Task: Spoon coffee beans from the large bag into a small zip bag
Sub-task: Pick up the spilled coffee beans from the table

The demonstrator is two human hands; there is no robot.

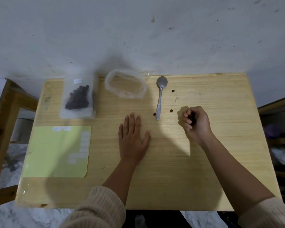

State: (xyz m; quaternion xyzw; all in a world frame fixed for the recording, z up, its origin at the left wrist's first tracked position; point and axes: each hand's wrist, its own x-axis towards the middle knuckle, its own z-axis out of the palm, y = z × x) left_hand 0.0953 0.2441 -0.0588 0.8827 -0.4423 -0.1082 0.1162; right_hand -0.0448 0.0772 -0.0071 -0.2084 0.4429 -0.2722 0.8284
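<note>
From my head camera, my left hand (132,140) lies flat on the table (220,112), fingers straight and holding nothing. My right hand (195,123) is well apart from it, with the fingers curled in. There is a dark patch inside the curl, and I cannot tell whether it is beans or shadow.

The spoon (160,97) lies between my hands and a little beyond them, handle end toward me. Three loose beans (171,110) sit around it. Beyond my left hand a clear bag (125,84) stands with its mouth open and looks empty. Further left a frosted bag (77,99) holds the dark beans. A green sheet (56,152) lies left of my left hand.

I judge that no spooning is under way. To do it well, I should take the spoon near the handle end with my right hand. My left hand should steady the receiving bag's rim so the mouth stays wide. I should keep each spoonful modest and tip it low inside the bag, so no more beans scatter.
</note>
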